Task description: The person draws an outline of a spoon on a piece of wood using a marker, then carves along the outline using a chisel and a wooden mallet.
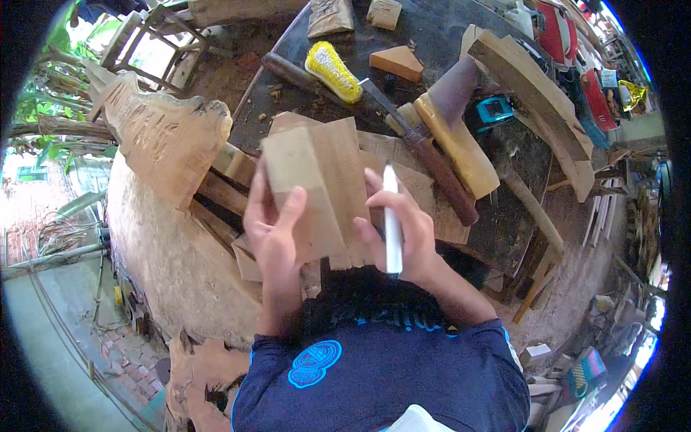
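My left hand (275, 229) is closed around the side of a pale wooden block (301, 162), its thumb lying on the upper face. A brown piece that looks like cardboard or thin board (344, 162) lies against the block's right side. In my right hand (412, 229) is a white marker pen (392, 230), gripped between the fingers and standing almost upright in the picture. The right fingertips are close to the brown piece's right edge; whether they touch it I cannot tell. Under both hands, more flat brown pieces (446, 212) cover part of the dark table.
Beyond my hands on the dark table (288, 108) are a yellow-and-white brush (332, 70), an adze-like tool (446, 173), a yellowish wooden piece (461, 147), a teal object (495, 110) and an orange-brown block (397, 63). A curved beam (543, 93) arches at right; a carved slab (162, 133) stands left.
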A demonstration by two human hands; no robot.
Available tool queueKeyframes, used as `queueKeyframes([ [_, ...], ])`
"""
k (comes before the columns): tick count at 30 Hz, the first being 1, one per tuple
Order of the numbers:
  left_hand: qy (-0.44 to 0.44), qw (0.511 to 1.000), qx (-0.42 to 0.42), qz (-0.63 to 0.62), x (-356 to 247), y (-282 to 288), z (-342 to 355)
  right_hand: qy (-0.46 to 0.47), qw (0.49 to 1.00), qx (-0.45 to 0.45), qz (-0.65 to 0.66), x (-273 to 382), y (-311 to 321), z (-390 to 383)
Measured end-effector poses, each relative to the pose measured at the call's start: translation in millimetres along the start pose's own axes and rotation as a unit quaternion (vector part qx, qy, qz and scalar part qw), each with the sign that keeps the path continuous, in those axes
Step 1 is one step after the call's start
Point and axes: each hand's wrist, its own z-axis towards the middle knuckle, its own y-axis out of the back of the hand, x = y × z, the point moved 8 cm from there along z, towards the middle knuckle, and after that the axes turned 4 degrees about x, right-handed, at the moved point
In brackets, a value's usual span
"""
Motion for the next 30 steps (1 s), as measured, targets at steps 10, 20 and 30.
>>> queueKeyframes([
  [10, -0.007, 0.998, -0.059, -0.017, -6, 30, -11, 0.017, 0.985, 0.105, 0.134, 9, 13, -9],
  [20, -0.031, 0.999, -0.029, -0.034, -16, 19, -15, 0.025, 0.988, 0.119, 0.098, 1, 2, -5],
  [30, -0.026, 0.999, -0.016, -0.034, -22, 10, 2, 0.017, 0.987, 0.122, 0.102, -1, 1, -2],
])
